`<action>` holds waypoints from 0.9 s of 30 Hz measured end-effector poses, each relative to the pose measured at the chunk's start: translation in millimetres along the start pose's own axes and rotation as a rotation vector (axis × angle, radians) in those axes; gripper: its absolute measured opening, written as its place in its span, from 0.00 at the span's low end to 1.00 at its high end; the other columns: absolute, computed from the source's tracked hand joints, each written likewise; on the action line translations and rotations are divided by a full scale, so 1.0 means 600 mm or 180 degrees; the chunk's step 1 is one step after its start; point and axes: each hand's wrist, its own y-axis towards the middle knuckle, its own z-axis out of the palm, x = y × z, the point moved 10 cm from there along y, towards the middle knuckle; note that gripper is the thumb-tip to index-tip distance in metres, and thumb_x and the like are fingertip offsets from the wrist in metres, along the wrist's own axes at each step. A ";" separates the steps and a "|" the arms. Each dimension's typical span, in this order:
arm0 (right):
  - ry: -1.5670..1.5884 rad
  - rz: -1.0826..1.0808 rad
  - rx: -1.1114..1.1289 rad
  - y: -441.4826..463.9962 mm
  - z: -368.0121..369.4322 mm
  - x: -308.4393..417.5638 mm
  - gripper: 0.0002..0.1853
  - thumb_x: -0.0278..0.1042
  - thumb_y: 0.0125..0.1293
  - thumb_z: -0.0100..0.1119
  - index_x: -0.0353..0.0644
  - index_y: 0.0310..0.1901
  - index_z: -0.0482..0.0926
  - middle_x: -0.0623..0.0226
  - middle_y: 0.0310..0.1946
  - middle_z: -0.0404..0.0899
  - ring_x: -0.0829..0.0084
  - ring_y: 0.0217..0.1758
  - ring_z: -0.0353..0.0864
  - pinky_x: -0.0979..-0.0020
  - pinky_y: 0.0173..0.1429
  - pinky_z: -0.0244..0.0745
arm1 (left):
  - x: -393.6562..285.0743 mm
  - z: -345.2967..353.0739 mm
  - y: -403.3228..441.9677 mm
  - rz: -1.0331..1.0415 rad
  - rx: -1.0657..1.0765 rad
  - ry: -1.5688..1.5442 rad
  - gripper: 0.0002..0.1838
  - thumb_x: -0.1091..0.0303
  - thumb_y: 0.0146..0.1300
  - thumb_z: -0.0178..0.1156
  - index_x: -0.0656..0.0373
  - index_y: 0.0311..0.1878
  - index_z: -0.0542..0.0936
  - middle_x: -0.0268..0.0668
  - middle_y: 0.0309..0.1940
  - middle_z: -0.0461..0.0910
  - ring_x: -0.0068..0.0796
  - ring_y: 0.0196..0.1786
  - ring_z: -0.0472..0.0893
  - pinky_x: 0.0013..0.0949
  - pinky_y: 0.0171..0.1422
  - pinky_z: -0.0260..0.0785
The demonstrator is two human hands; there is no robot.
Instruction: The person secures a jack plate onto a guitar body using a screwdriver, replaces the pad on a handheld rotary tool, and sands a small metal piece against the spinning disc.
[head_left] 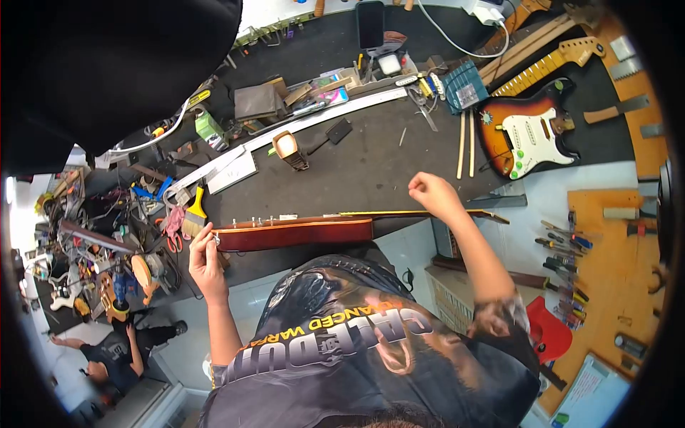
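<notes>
Brush [197, 211]: just beyond the left hand [207, 265].
Left hand: narrowed at the guitar's [300, 236] tail — gripping or touching, I can't tell.
Guitar: on its side between both hands; steadying seems the step.
Right hand [434, 192]: curled, over the neck [399, 213] or past it — anything pinched, can't tell; next move calls for a firm left.
Sticks [462, 146]: right of that hand, bounding the bench [342, 171] room.

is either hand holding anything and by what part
The left hand is at the tail end of the red guitar, but grip or mere touch cannot be told. Nothing shows in the curled right hand.
</notes>
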 end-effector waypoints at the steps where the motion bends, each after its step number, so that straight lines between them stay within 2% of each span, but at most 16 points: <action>1: -0.0533 0.0289 0.0259 0.042 0.033 -0.029 0.10 0.39 0.72 0.76 0.46 0.50 0.92 0.60 0.48 0.96 0.53 0.52 0.95 0.55 0.58 0.88 | 0.000 -0.002 -0.006 0.0003 -0.0058 0.0018 0.08 0.76 0.88 0.62 0.65 0.59 0.89 0.49 0.74 0.86 0.33 0.73 0.85 0.38 0.81 0.75; 4: -0.1431 0.0211 0.0842 0.121 0.142 -0.105 0.13 0.41 0.70 0.78 0.44 0.50 0.92 0.56 0.52 0.96 0.49 0.58 0.95 0.52 0.61 0.89 | 0.011 -0.010 -0.016 -0.0067 -0.0103 -0.0015 0.10 0.76 0.88 0.61 0.66 0.62 0.89 0.48 0.75 0.86 0.32 0.73 0.85 0.37 0.80 0.75; 6: -0.1546 0.0112 0.0648 0.156 0.181 -0.141 0.14 0.42 0.68 0.79 0.43 0.48 0.92 0.55 0.49 0.96 0.47 0.56 0.95 0.49 0.61 0.89 | 0.009 -0.007 -0.019 -0.0128 -0.0095 -0.0039 0.12 0.76 0.88 0.61 0.66 0.65 0.89 0.48 0.77 0.85 0.32 0.73 0.85 0.36 0.80 0.76; 11: -0.1652 -0.0261 0.0486 0.177 0.202 -0.132 0.13 0.40 0.67 0.79 0.39 0.46 0.92 0.51 0.48 0.95 0.43 0.57 0.94 0.45 0.62 0.89 | 0.000 -0.004 -0.024 -0.0449 -0.0310 -0.0061 0.12 0.74 0.87 0.63 0.65 0.64 0.90 0.45 0.75 0.87 0.30 0.71 0.86 0.35 0.78 0.78; 13: -0.1743 -0.0381 0.0443 0.174 0.209 -0.120 0.12 0.38 0.68 0.77 0.38 0.45 0.93 0.47 0.47 0.95 0.41 0.56 0.94 0.44 0.61 0.89 | -0.001 -0.006 -0.023 -0.0235 -0.0371 -0.0026 0.11 0.74 0.85 0.65 0.66 0.62 0.91 0.45 0.73 0.87 0.30 0.69 0.87 0.34 0.75 0.81; 14: -0.1774 -0.0473 0.0433 0.176 0.216 -0.122 0.11 0.36 0.68 0.76 0.38 0.44 0.93 0.46 0.47 0.95 0.40 0.55 0.94 0.43 0.61 0.89 | -0.001 -0.005 -0.027 -0.0371 -0.0378 -0.0127 0.12 0.74 0.86 0.64 0.66 0.63 0.91 0.45 0.73 0.88 0.31 0.71 0.86 0.35 0.77 0.78; 15: -0.1808 -0.0548 0.0407 0.179 0.221 -0.125 0.10 0.35 0.68 0.75 0.37 0.44 0.93 0.44 0.46 0.94 0.38 0.54 0.94 0.42 0.61 0.89 | 0.006 -0.007 -0.029 -0.0320 -0.0408 -0.0243 0.11 0.74 0.85 0.65 0.65 0.63 0.91 0.44 0.74 0.88 0.29 0.68 0.87 0.33 0.73 0.80; 17: -0.1748 -0.0550 0.0366 0.187 0.224 -0.136 0.09 0.33 0.67 0.73 0.36 0.42 0.93 0.42 0.45 0.94 0.37 0.51 0.94 0.42 0.60 0.89 | 0.009 -0.013 -0.032 -0.0323 -0.0445 -0.0150 0.12 0.75 0.84 0.66 0.63 0.63 0.92 0.42 0.72 0.89 0.28 0.66 0.87 0.34 0.72 0.81; 20: -0.1523 -0.0567 0.0477 0.189 0.216 -0.133 0.10 0.34 0.68 0.73 0.35 0.42 0.92 0.42 0.44 0.95 0.37 0.51 0.95 0.42 0.59 0.89 | 0.011 -0.013 -0.034 -0.0218 -0.0462 -0.0171 0.12 0.75 0.84 0.67 0.62 0.63 0.92 0.40 0.70 0.90 0.28 0.68 0.86 0.35 0.73 0.81; 24: -0.0664 -0.0374 0.0441 0.205 0.177 -0.065 0.09 0.32 0.70 0.73 0.34 0.43 0.91 0.49 0.39 0.95 0.53 0.46 0.98 0.55 0.55 0.89 | 0.009 -0.017 -0.033 -0.0155 -0.0387 -0.0069 0.11 0.75 0.83 0.68 0.62 0.61 0.93 0.39 0.69 0.91 0.28 0.71 0.85 0.35 0.74 0.81; 27: 0.0195 -0.0951 0.0344 0.190 0.144 0.100 0.08 0.32 0.76 0.74 0.35 0.46 0.90 0.61 0.37 0.93 0.71 0.41 0.92 0.64 0.52 0.86 | 0.004 -0.020 -0.031 -0.0134 -0.0410 0.0007 0.09 0.73 0.81 0.71 0.60 0.59 0.94 0.38 0.68 0.92 0.31 0.72 0.84 0.39 0.79 0.77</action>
